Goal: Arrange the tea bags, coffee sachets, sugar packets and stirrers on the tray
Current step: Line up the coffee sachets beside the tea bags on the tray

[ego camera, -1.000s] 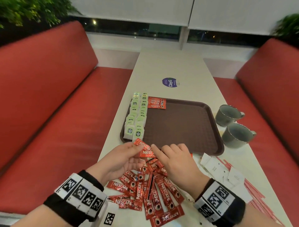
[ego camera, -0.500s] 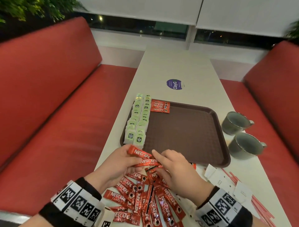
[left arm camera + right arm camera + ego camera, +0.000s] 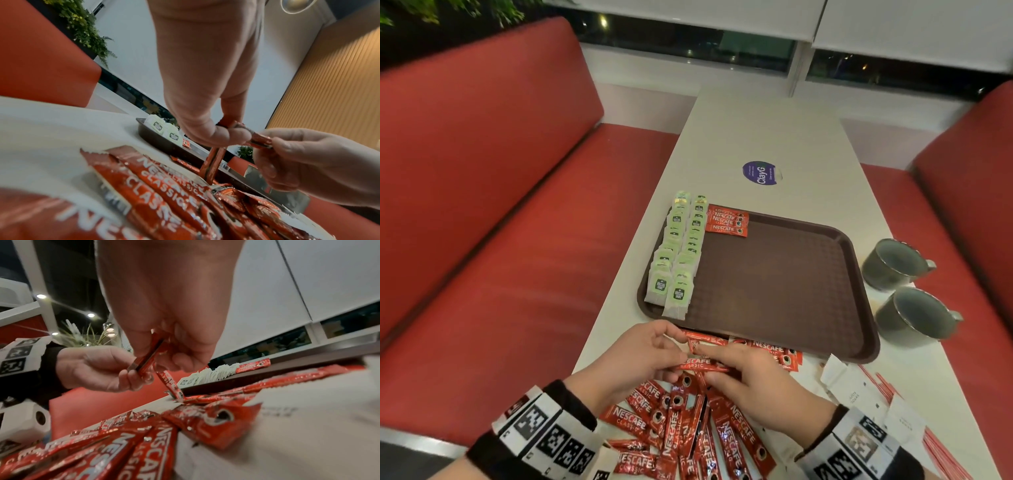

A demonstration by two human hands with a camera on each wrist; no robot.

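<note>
Both hands pinching red Nescafe coffee sachets (image 3: pixel 702 364): left hand (image 3: pixel 640 359) & right hand (image 3: pixel 751 380) gripping, just above the loose sachet pile (image 3: pixel 688 428) on the white tabletop (image 3: pixel 767 137), near the brown plastic tray (image 3: pixel 859 342) w/ green tea bags (image 3: pixel 681 253).

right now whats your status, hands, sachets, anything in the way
Left hand and right hand both pinching coffee sachets above the loose pile. Tray holds tea bags, few sachets. Nothing blocking the tray.
</note>
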